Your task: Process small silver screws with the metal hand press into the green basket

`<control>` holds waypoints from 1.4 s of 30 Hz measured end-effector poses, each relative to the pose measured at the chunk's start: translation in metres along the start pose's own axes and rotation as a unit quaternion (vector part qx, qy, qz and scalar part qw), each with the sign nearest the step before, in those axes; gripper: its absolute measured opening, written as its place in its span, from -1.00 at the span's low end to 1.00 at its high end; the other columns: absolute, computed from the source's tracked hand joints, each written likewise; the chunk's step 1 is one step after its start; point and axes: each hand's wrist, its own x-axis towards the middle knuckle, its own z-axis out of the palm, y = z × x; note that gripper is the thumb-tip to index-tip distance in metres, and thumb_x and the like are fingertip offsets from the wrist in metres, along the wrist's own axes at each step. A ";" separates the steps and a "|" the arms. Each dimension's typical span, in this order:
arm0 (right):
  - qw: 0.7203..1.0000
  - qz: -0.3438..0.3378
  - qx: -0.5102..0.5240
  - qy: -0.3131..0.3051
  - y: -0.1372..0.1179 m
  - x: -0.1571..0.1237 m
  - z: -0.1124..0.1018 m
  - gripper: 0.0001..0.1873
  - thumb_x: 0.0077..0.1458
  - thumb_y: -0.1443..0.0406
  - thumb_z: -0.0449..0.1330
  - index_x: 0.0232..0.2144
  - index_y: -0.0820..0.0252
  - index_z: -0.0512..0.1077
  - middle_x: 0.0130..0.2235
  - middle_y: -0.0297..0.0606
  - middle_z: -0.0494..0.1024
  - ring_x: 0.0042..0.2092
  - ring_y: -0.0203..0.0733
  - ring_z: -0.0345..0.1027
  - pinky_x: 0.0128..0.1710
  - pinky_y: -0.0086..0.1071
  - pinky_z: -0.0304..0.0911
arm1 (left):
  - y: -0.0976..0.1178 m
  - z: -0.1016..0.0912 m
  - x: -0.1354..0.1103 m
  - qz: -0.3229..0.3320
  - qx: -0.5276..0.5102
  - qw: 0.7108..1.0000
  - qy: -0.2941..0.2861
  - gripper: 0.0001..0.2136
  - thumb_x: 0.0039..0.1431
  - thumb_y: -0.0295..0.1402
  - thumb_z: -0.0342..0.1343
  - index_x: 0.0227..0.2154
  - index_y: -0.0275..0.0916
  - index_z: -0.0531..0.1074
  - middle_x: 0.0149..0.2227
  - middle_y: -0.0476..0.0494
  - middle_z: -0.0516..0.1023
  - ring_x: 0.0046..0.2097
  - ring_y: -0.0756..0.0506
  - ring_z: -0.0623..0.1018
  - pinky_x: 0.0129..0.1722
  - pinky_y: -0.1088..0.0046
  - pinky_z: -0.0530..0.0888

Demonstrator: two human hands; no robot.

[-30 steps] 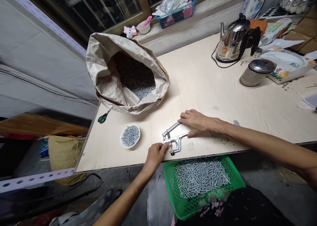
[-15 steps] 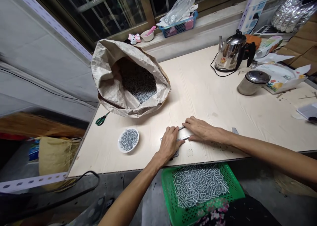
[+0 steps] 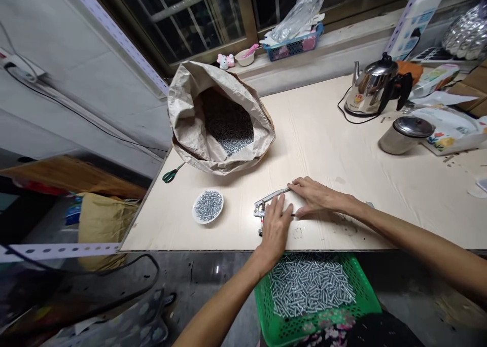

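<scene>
A metal hand tool with two long handles and a small spring (image 3: pixel 274 197) lies on the table, its handles spread apart; I cannot make out its exact kind. My right hand (image 3: pixel 314 196) holds the handle ends, fingers at the upper one and thumb by the lower one. Across the lower handle rests my left hand (image 3: pixel 276 225), its fingers stretched and slightly spread, covering part of the tool. To the left stands a white bowl (image 3: pixel 195 216) full of small metal pins. Behind it, a large open sack (image 3: pixel 186 129) holds many similar pins.
Below the table edge sits a green basket (image 3: pixel 262 306) of larger metal pins. Green-handled scissors (image 3: pixel 169 175) lie near the left edge. A kettle (image 3: pixel 371 91), a lidded metal canister (image 3: pixel 399 141) and packets (image 3: pixel 452 124) stand at the back right.
My left hand has loosened and its fingers have straightened, uncovering the tool's spring end. The tool's handles now stand wider apart. The view has shifted, moving the scene to the right.
</scene>
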 end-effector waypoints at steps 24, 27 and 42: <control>0.999 0.014 0.019 0.041 -0.060 -0.022 0.034 -0.93 0.20 0.30 0.10 -0.28 0.19 0.35 -0.26 -0.23 0.42 -0.24 -0.19 0.27 -0.24 -0.31 0.16 | -0.031 -0.067 -0.019 -0.315 0.056 0.934 -0.157 -0.79 0.09 -0.19 0.14 -0.47 -0.23 0.50 -0.29 -0.16 0.48 -0.13 -0.17 0.43 -0.25 0.39 0.38; 0.998 0.018 -0.019 0.052 -0.059 -0.017 0.043 -0.94 0.20 0.36 0.08 -0.35 0.19 0.32 -0.30 -0.25 0.42 -0.27 -0.20 0.25 -0.28 -0.32 0.12 | -0.032 -0.070 -0.006 -0.313 0.052 0.921 -0.225 -0.82 0.08 -0.27 0.09 -0.47 -0.23 0.52 -0.30 -0.18 0.53 -0.17 -0.14 0.48 -0.30 0.44 0.34; 0.983 0.012 -0.033 0.180 -0.055 -0.022 0.058 -0.79 0.28 0.30 -0.05 -0.42 0.15 0.26 -0.39 -0.27 0.37 -0.37 -0.22 0.20 -0.35 -0.34 0.09 | -0.017 -0.086 -0.032 -0.405 -0.224 0.885 -0.050 -0.79 0.02 -0.30 0.12 -0.59 -0.33 0.51 -0.57 -0.03 0.46 -0.47 -0.01 0.41 -0.47 0.52 0.24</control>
